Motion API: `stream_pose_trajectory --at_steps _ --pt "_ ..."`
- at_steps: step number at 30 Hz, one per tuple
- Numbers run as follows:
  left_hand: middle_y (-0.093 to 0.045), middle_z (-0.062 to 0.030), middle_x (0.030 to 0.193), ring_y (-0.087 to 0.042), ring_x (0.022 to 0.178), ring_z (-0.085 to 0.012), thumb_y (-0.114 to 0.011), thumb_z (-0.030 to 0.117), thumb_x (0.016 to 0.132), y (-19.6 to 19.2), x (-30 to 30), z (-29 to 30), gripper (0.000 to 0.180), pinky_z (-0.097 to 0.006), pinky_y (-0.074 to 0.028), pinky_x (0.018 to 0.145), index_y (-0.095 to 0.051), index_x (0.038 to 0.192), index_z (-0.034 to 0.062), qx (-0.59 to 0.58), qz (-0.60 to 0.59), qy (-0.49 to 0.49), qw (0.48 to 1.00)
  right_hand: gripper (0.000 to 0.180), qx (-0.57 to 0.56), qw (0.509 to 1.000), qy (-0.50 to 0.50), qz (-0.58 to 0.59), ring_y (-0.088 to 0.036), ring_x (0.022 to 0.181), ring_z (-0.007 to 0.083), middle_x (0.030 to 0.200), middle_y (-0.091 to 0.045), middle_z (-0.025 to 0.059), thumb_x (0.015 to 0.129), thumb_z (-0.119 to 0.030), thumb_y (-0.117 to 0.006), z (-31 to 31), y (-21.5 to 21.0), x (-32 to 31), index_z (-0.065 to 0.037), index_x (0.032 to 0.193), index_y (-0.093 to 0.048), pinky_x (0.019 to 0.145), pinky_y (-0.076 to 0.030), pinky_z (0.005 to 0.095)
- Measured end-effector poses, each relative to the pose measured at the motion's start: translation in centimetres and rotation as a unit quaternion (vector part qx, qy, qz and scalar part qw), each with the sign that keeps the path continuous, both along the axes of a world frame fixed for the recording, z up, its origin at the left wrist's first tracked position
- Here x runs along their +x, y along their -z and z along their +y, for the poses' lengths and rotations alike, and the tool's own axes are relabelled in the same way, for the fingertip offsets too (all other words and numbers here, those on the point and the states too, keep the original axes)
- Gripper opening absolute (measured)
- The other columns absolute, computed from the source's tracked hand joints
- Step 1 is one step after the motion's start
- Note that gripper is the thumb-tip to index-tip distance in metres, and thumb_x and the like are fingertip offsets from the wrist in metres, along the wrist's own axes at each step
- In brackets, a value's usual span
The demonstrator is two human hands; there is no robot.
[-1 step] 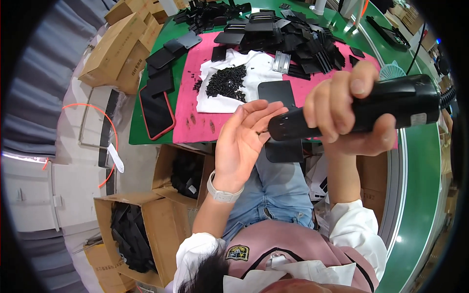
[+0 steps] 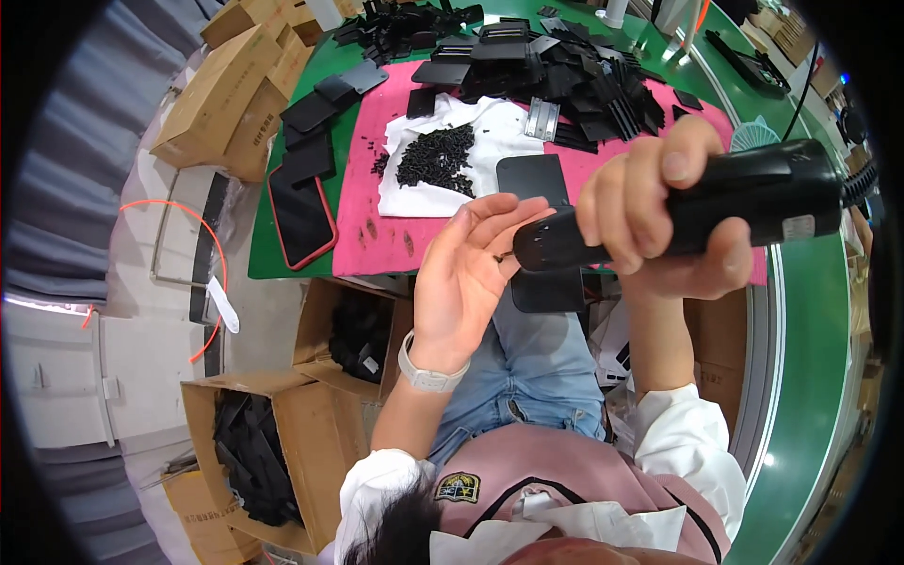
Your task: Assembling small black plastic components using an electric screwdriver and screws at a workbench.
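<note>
My right hand (image 2: pixel 650 212) is wrapped round a black electric screwdriver (image 2: pixel 782 193), held nearly level with its tip pointing left. At that tip a small dark screw (image 2: pixel 500 258) shows against my left palm. My left hand (image 2: pixel 461 273) lies palm up with its fingers stretched out; whether more screws rest in it is hidden. Behind and below the screwdriver's nose is a flat black plate (image 2: pixel 549 294) at the table's near edge, and another black plate (image 2: pixel 530 177) lies just beyond. Farther off, a heap of black screws (image 2: pixel 438 160) sits on a white cloth (image 2: pixel 407 203).
A pink mat (image 2: pixel 363 250) covers part of the green table (image 2: pixel 266 250). A large pile of black plates (image 2: pixel 556 75) stands at the back, with a red-edged phone (image 2: pixel 303 218) at the left. An open cardboard box (image 2: pixel 325 452) with black parts is on the floor. A cable (image 2: pixel 859 185) trails from the screwdriver.
My right hand and the screwdriver have shifted very slightly to the left. My left hand has hardly moved.
</note>
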State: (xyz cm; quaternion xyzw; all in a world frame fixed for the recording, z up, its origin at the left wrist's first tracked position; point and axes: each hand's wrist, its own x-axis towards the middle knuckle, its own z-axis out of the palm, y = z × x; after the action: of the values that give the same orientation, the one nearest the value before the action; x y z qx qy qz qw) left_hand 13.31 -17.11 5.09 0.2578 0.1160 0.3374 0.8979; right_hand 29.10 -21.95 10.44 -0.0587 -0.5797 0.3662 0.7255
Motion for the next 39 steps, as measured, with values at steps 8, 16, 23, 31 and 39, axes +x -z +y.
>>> stream_pose_trajectory --at_steps 8,16,23,31,39 --pt "-0.061 -0.0166 0.107 -0.061 0.096 -0.0185 -0.047 0.019 0.095 1.6 -0.9 0.3 0.029 -0.028 -0.05 0.077 -0.051 0.113 -0.0025 0.091 0.042 0.028 0.995 0.04 -0.018 0.998 -0.01 0.054 -0.045 0.045 0.0123 0.062 -0.047 0.0029 0.083 -0.035 -0.059 -0.1 0.4 -0.2 -0.004 0.104 -0.046 0.047 -0.038 0.0267" --pt "-0.065 -0.0119 0.081 -0.065 0.068 -0.0156 -0.061 0.009 0.087 3.0 -2.2 0.5 0.018 -0.023 -0.051 0.06 -0.06 0.1 -0.0037 0.182 0.141 0.021 0.973 0.045 0.001 1.0 -0.011 0.029 -0.047 0.047 0.0114 0.064 -0.046 -0.0002 0.087 -0.046 -0.052 -0.8 -0.4 1.6 -0.007 0.109 -0.048 0.052 -0.04 0.0287" --pt "-0.065 -0.0086 0.08 -0.063 0.068 -0.0123 -0.069 -0.001 0.078 1.6 -2.4 0.3 0.014 -0.023 -0.051 0.063 -0.064 0.091 -0.0038 0.239 0.202 0.004 0.95 0.046 -0.003 0.999 -0.027 0.031 -0.046 0.045 0.0108 0.063 -0.046 -0.0001 0.086 -0.045 -0.054 -0.9 -0.4 1.2 -0.006 0.109 -0.046 0.049 -0.04 0.0283" --pt "-0.065 -0.0058 0.081 -0.061 0.073 -0.01 -0.071 -0.003 0.073 1.2 -2.7 0.9 0.013 -0.022 -0.049 0.067 -0.067 0.086 -0.0044 0.352 0.236 0.03 0.905 0.039 -0.101 0.995 -0.02 0.013 -0.05 0.046 0.0073 0.062 -0.049 -0.0046 0.083 -0.04 -0.061 -1.8 -0.9 0.2 -0.01 0.101 -0.044 0.052 -0.044 0.0252" --pt "-0.062 -0.0056 0.078 -0.059 0.07 -0.0098 -0.073 0.003 0.073 1.2 -2.8 1.3 0.018 -0.021 -0.046 0.06 -0.064 0.088 -0.0026 0.468 0.163 0.079 0.865 0.039 -0.14 0.985 -0.092 0.029 -0.048 0.044 0.0086 0.062 -0.048 -0.0016 0.086 -0.038 -0.059 -1.3 -1.8 0.7 -0.007 0.104 -0.044 0.053 -0.044 0.0272"
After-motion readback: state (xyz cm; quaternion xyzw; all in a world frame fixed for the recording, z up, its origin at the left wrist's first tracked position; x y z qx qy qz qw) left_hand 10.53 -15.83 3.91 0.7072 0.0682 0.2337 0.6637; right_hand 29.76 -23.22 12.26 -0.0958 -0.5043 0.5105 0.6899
